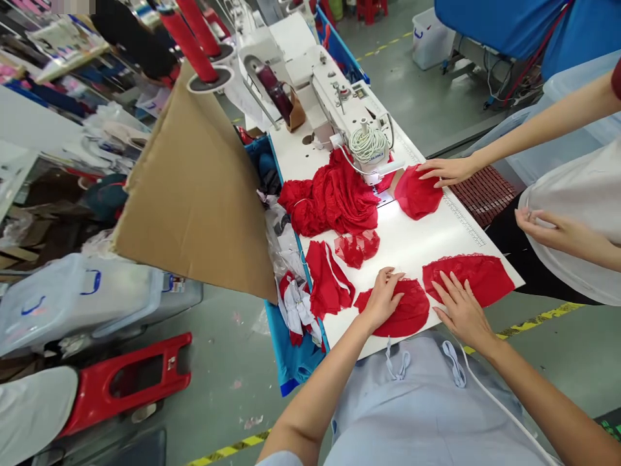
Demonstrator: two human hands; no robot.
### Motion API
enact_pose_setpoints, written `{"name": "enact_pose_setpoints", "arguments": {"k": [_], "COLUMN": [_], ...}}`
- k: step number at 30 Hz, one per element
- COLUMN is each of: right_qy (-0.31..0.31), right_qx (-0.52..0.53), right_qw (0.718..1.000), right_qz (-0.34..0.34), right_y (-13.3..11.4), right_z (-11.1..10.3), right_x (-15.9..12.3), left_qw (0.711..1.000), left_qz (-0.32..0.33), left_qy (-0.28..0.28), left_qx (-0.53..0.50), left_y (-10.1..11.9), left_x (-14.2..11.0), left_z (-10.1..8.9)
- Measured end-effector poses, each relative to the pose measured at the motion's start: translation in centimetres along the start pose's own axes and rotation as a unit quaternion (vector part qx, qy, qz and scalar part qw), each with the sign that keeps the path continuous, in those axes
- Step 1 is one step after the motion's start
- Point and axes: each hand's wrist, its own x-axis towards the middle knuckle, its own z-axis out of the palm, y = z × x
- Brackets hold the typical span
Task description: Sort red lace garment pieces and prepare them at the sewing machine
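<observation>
On the white sewing machine table (466,236), my left hand (383,301) rests over a red lace-edged fabric piece (412,314). Its fingers are bent near the piece's upper edge, with the thumb apart from them. My right hand (463,314) lies flat with fingers spread on another red piece with a scalloped lace edge (490,278). Left of my left hand lie a red strip-like piece (325,278) and a small sheer red piece (359,248). A large heap of red lace fabric (339,200) sits beside the machine head.
A co-worker's hand (451,171) touches a red piece (418,197) beside the sewing machine (334,90); their other hand (557,230) hovers at right. A cardboard sheet (198,200) stands left of the table. Below are a blue cloth bin (286,356) and a red stool (130,382).
</observation>
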Motion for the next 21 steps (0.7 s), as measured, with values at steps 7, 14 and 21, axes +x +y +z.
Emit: {"name": "enact_pose_setpoints", "arguments": {"k": [7, 14, 21], "right_qy": [0.001, 0.061, 0.0], "right_qx": [0.068, 0.16, 0.172], "right_qw": [0.997, 0.984, 0.984], "right_qz": [-0.027, 0.045, 0.035], "right_y": [-0.9, -1.9, -2.7], "right_z": [-1.0, -3.3, -2.3], "right_x": [0.5, 1.4, 0.1], "left_qw": [0.993, 0.986, 0.982], "left_qz": [0.013, 0.031, 0.014], "left_qy": [0.091, 0.061, 0.039], "left_qx": [0.072, 0.152, 0.185], "left_y": [1.0, 0.9, -0.4], "left_x": [-1.5, -2.8, -2.3], "left_z": [0.0, -1.2, -0.4]}}
